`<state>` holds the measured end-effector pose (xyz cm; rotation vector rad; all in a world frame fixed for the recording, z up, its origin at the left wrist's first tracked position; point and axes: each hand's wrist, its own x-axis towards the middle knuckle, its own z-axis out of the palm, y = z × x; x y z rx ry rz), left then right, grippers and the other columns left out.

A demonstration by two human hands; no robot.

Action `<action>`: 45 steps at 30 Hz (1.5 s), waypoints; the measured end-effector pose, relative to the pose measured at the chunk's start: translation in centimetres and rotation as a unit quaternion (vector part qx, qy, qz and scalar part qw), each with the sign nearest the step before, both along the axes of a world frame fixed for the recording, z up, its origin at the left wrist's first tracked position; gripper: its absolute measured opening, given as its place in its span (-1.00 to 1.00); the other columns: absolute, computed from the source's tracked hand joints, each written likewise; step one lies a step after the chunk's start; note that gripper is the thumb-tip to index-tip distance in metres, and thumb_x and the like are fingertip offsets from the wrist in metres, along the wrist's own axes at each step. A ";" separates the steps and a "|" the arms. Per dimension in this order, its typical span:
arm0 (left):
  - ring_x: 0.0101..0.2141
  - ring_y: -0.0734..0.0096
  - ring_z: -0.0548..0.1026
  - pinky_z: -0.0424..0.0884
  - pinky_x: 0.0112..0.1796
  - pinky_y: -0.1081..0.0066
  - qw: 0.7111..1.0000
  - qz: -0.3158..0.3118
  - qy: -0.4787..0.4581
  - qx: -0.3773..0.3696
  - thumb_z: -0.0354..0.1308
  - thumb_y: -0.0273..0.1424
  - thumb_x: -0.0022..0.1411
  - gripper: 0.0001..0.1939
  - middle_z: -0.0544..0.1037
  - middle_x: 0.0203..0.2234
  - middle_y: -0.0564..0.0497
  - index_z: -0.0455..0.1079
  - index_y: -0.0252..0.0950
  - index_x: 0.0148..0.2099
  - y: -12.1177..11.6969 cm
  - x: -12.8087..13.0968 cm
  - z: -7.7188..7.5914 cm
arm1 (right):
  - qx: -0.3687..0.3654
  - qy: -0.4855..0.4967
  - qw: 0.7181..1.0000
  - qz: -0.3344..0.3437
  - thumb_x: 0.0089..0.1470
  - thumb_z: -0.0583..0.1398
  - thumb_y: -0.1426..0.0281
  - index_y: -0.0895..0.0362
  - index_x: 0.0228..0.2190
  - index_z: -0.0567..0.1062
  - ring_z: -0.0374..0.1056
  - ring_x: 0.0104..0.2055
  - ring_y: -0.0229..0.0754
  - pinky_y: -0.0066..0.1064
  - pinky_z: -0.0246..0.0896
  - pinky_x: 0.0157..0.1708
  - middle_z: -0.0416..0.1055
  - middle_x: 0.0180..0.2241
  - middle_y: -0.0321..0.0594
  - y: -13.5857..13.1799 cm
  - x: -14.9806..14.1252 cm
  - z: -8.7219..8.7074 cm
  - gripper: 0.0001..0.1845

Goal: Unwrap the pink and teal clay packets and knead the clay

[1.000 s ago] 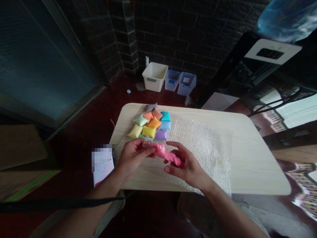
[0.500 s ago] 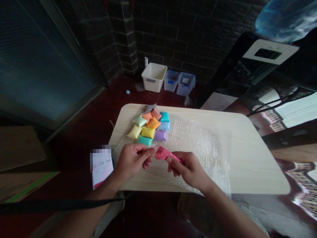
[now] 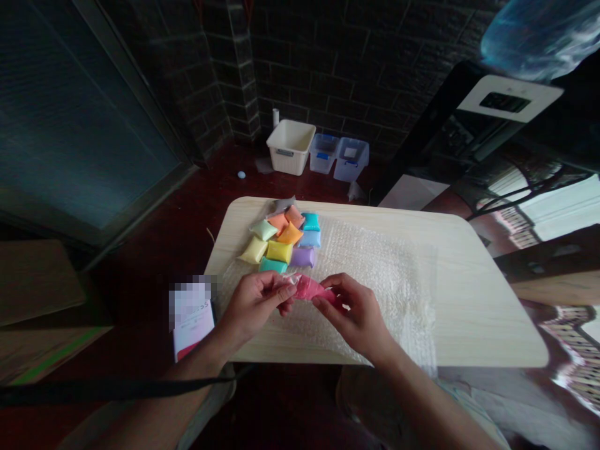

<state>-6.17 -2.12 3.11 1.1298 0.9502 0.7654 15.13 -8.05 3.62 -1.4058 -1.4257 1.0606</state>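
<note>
A pink packet point(image 3: 307, 289) in clear wrapping is held between both hands just above the near part of the table. My left hand point(image 3: 255, 303) pinches its left end with thumb and fingers closed. My right hand point(image 3: 354, 312) pinches its right end, other fingers curled. Behind them lies a cluster of several small coloured packets point(image 3: 284, 240), yellow, green, orange, teal, blue and purple, on the light wooden table point(image 3: 478, 300). A sheet of bubble wrap point(image 3: 384, 275) covers the table's middle under my hands.
A phone-like card point(image 3: 192, 315) sits at the table's left near corner. On the dark red floor behind stand a white basket point(image 3: 290, 147) and two clear bins point(image 3: 340, 156). A dark chair and frame point(image 3: 469, 137) rise at right.
The pink packet has been squeezed shorter and drawn toward the left hand. My right hand shifted from cupping under it to pinching its right end with fingertips.
</note>
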 end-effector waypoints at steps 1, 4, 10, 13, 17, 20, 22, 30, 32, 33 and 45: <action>-0.51 0.47 0.46 0.39 -0.45 0.50 1.000 0.007 -0.004 -0.003 0.42 -0.24 0.16 -0.70 0.54 -0.56 0.06 0.47 -0.33 -0.43 0.0 0.1 0.0 | -0.005 0.012 1.000 0.002 0.19 0.34 0.21 0.15 -0.21 0.53 0.30 -0.46 -0.27 -0.42 0.23 -0.50 0.46 -0.42 -0.24 0.0 0.0 0.0 -0.73; -0.44 0.47 0.46 0.37 -0.37 0.51 0.999 0.025 -0.027 -0.009 0.53 -0.30 -0.02 -0.66 0.51 -0.53 0.09 0.42 -0.33 -0.49 -0.3 0.6 0.3 | -0.040 0.089 0.995 0.016 0.17 0.35 0.20 0.15 -0.15 0.56 0.35 -0.43 -0.24 -0.41 0.28 -0.51 0.48 -0.42 -0.22 0.2 0.0 0.1 -0.68; -0.48 0.53 0.39 0.34 -0.37 0.52 0.996 0.077 -0.035 -0.018 0.60 -0.38 -0.19 -0.55 0.42 -0.57 0.16 0.31 -0.32 -0.56 -0.7 1.0 0.1 | -0.101 0.148 0.981 0.071 0.18 0.34 0.17 0.19 -0.16 0.58 0.21 -0.60 -0.37 -0.52 0.15 -0.64 0.44 -0.52 -0.29 0.4 0.1 -0.1 -0.65; -0.51 0.56 0.36 0.32 -0.41 0.53 0.995 0.090 -0.035 -0.023 0.61 -0.40 -0.22 -0.53 0.42 -0.60 0.16 0.30 -0.33 -0.58 -0.8 1.0 -0.5 | -0.091 0.134 0.983 0.092 0.20 0.34 0.19 0.20 -0.08 0.62 0.17 -0.64 -0.40 -0.55 0.08 -0.69 0.43 -0.54 -0.31 0.3 -0.1 -0.1 -0.63; -0.59 0.63 0.27 0.19 -0.52 0.57 0.995 0.075 -0.049 -0.053 0.63 -0.43 -0.27 -0.48 0.35 -0.67 0.21 0.24 -0.33 -0.59 -1.4 1.3 -0.8 | -0.160 0.182 0.960 0.139 -0.03 0.49 0.21 0.23 -0.21 0.67 0.16 -0.67 -0.42 -0.59 0.03 -0.74 0.43 -0.58 -0.34 0.4 0.1 0.0 -0.59; -0.58 0.57 0.38 0.28 -0.49 0.54 0.991 0.061 -0.093 -0.082 0.62 -0.37 -0.20 -0.51 0.43 -0.65 0.17 0.28 -0.32 -0.55 -1.6 1.4 -0.7 | -0.205 0.239 0.934 0.170 -0.03 0.49 0.17 0.23 -0.25 0.70 0.14 -0.69 -0.44 -0.61 -0.01 -0.75 0.47 -0.60 -0.29 0.7 0.7 0.2 -0.59; -0.51 0.50 0.48 0.39 -0.41 0.49 0.989 0.062 -0.101 -0.085 0.60 -0.35 -0.14 -0.59 0.55 -0.57 0.10 0.38 -0.33 -0.49 -1.3 1.4 -0.6 | -0.202 0.258 0.932 0.156 0.03 0.44 0.11 0.20 -0.16 0.70 0.10 -0.73 -0.46 -0.61 -0.06 -0.76 0.48 -0.63 -0.28 0.8 1.1 0.2 -0.54; -0.40 0.27 0.64 0.56 -0.25 0.31 0.995 0.058 -0.069 -0.034 0.47 -0.29 0.09 -0.65 0.67 -0.43 -0.03 0.48 -0.33 -0.16 -0.9 1.4 -0.5 | -0.135 0.147 0.973 0.116 0.15 0.37 0.12 0.11 -0.01 0.66 0.18 -0.67 -0.38 -0.56 0.05 -0.75 0.52 -0.55 -0.26 0.8 0.4 -0.2 -0.55; -0.37 0.25 0.66 0.55 -0.23 0.31 0.995 0.063 -0.067 -0.023 0.43 -0.30 0.15 -0.52 0.67 -0.42 -0.01 0.39 -0.29 0.06 -1.0 1.2 -0.5 | -0.105 0.121 0.979 0.123 0.22 0.32 0.14 0.10 0.00 0.66 0.21 -0.65 -0.34 -0.52 0.13 -0.71 0.51 -0.55 -0.26 0.8 0.4 -0.2 -0.59; -0.33 0.24 0.66 0.54 -0.21 0.32 0.997 0.055 -0.060 -0.015 0.40 -0.31 0.18 -0.48 0.68 -0.39 -0.02 0.35 -0.27 0.13 -1.0 1.1 -0.5 | -0.085 0.104 0.983 0.123 0.24 0.30 0.16 0.11 0.00 0.66 0.25 -0.62 -0.32 -0.49 0.19 -0.66 0.52 -0.53 -0.25 0.9 0.5 -0.2 -0.61; -0.50 0.44 0.46 0.31 -0.45 0.49 0.998 -0.008 0.053 0.019 0.51 -0.31 0.01 -0.72 0.54 -0.54 0.05 0.49 -0.33 -0.40 0.5 -0.2 -0.7 | 0.052 -0.072 0.984 0.157 0.35 0.20 0.24 0.11 -0.03 0.66 0.36 -0.40 -0.19 -0.33 0.25 -0.38 0.54 -0.38 -0.14 0.7 1.1 1.1 -0.68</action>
